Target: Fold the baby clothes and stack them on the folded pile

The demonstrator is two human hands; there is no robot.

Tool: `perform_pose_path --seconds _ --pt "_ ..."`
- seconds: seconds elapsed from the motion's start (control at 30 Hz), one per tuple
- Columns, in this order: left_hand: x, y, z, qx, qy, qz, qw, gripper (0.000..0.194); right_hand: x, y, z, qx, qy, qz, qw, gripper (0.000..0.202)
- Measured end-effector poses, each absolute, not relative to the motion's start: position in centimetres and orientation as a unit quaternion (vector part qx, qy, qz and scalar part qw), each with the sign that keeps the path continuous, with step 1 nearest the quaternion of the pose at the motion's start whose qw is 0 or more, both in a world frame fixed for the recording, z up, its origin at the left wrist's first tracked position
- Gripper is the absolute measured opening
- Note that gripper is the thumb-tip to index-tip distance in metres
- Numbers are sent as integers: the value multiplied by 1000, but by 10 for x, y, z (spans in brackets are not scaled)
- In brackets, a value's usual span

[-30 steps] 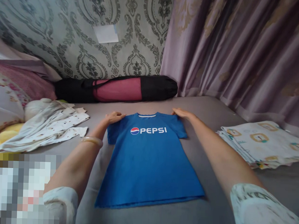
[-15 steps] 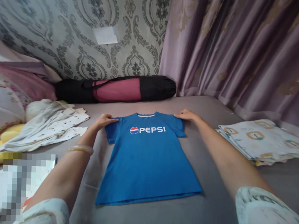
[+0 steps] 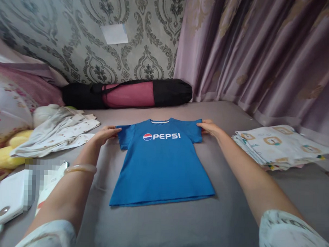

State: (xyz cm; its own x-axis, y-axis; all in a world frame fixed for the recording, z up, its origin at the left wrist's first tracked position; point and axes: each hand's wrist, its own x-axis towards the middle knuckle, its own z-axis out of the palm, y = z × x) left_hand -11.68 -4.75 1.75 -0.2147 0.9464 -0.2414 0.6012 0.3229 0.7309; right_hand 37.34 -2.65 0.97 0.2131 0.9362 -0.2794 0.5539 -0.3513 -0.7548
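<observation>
A blue T-shirt (image 3: 163, 170) with a white PEPSI print lies spread on the grey bed sheet (image 3: 155, 231), its collar away from me and its hem toward me. My left hand (image 3: 107, 133) pinches the outer corner of the left sleeve between thumb and fingers. At the opposite side, my right hand (image 3: 209, 128) grips the tip of the right sleeve. Both sleeves are stretched outward.
A black and pink rolled bag (image 3: 127, 94) lies along the wall. Folded patterned cloths (image 3: 277, 143) are at the right. On the left are crumpled light clothes (image 3: 64, 134), a yellow plush (image 3: 12, 150), a white device (image 3: 9, 195) and a phone-like item (image 3: 53, 182).
Both hands have shifted outward to the sleeve tips, drawing the sleeves wider. The shirt's hem now sits higher in the picture, and the view has shifted slightly.
</observation>
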Motion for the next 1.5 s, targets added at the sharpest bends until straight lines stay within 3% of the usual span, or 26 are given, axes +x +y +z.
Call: perform_pose_path --seconds 0.07,0.13,0.33,0.6,0.83,1.0,1.17,1.33,1.5 --pt "-106 -50 15 483 743 290 362 26 361 -31 6 -755 -497 333 267 25" --pt "-94 -52 10 467 772 295 315 21 349 -35 4 -774 -497 293 261 31" --pt "-61 -62 -2 515 821 233 79 37 318 -56 4 -805 -540 125 211 37" --pt "-63 -70 -10 603 792 92 12 45 326 -66 -9 -799 -581 35 150 36" --pt "-73 -67 -4 552 829 85 17 40 337 -57 0 -831 -536 85 126 37" --pt "-61 -54 11 622 772 86 -97 41 316 -46 12 -771 -626 -15 112 37" --pt "-14 -31 -1 798 596 88 5 49 265 -33 -1 -603 -792 29 87 53" --pt "0 -24 -29 788 611 46 54 61 256 -24 -21 -627 -774 78 41 64" --pt "-1 -25 -26 787 614 24 53 63 263 -21 -21 -626 -773 87 46 63"
